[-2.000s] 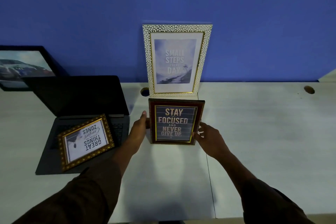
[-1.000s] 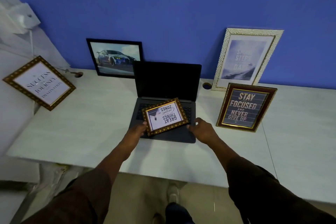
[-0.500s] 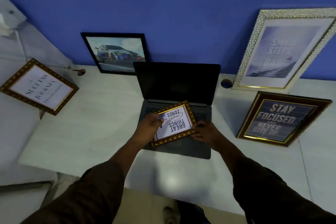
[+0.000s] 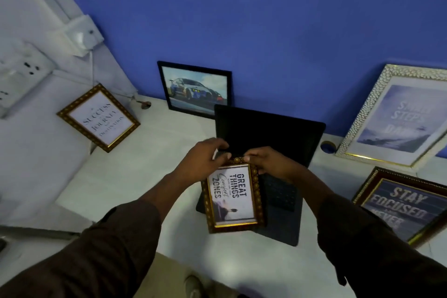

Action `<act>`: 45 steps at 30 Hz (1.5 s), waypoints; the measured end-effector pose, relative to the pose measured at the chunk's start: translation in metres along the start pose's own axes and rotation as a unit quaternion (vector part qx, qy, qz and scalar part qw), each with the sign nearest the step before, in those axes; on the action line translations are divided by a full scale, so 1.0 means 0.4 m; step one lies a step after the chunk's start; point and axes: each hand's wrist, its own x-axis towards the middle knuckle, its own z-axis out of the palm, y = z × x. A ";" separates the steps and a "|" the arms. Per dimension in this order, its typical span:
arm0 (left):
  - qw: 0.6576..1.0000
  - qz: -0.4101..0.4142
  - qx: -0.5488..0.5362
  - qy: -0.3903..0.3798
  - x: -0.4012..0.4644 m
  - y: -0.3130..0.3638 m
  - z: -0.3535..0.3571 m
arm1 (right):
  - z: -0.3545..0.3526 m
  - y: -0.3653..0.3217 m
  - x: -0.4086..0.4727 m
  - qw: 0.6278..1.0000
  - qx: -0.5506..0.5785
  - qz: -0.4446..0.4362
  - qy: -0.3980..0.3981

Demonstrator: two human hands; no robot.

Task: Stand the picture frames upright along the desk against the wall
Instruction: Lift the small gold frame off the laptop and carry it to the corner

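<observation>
I hold a small gold-framed "Great Things / Comfort Zones" picture (image 4: 232, 197) above the laptop, its text turned sideways. My left hand (image 4: 203, 162) and my right hand (image 4: 269, 164) both grip its far end. A black-framed car picture (image 4: 195, 89) leans upright on the blue wall. At the right a large white-and-gold "Small Steps" frame (image 4: 396, 116) leans on the wall. In front of it stands the dark red "Stay Focused" frame (image 4: 401, 208). A gold "Success Journey" frame (image 4: 99, 117) leans against the white side wall at the left.
An open dark laptop (image 4: 268, 152) sits mid-desk, its screen in front of the car picture. The white desk (image 4: 135, 172) has cable holes at the back. A socket strip and a white switch box hang on the left wall. The desk's front edge is near my arms.
My hands moved from the "Stay Focused" frame to the small gold frame on the laptop, lifted it and turned it a quarter turn. Both hands now hold its far end.
</observation>
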 end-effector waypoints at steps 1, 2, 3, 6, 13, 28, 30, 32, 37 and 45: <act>1.000 -0.009 -0.004 -0.025 -0.018 -0.014 -0.019 | 0.017 -0.037 0.017 1.000 -0.006 -0.019 -0.011; 0.998 -0.026 -0.012 -0.050 -0.034 -0.026 -0.036 | 0.033 -0.069 0.035 0.999 -0.015 -0.036 -0.018; 0.996 -0.046 -0.025 -0.068 -0.051 -0.045 -0.051 | 0.052 -0.103 0.051 0.998 -0.030 -0.050 -0.023; 0.986 -0.104 -0.111 -0.071 -0.109 -0.112 -0.095 | 0.120 -0.191 0.103 0.991 -0.096 -0.083 -0.038; 0.935 -0.160 -0.311 0.054 -0.246 -0.251 -0.175 | 0.262 -0.294 0.175 0.978 -0.133 -0.100 0.125; 0.769 -0.219 -0.556 0.228 -0.424 -0.531 -0.356 | 0.646 -0.402 0.261 0.935 0.245 0.113 0.231; 0.750 -0.255 -0.573 0.210 -0.417 -0.542 -0.371 | 0.660 -0.413 0.280 0.935 0.248 0.107 0.230; 0.730 -0.284 -0.595 0.180 -0.404 -0.562 -0.381 | 0.657 -0.420 0.307 0.939 0.234 0.096 0.232; 0.702 -0.274 -0.654 0.063 -0.369 -0.596 -0.393 | 0.631 -0.430 0.366 0.951 0.201 0.081 0.218; 0.632 -0.293 -0.713 0.076 -0.294 -0.660 -0.407 | 0.589 -0.447 0.473 0.969 0.171 0.062 0.165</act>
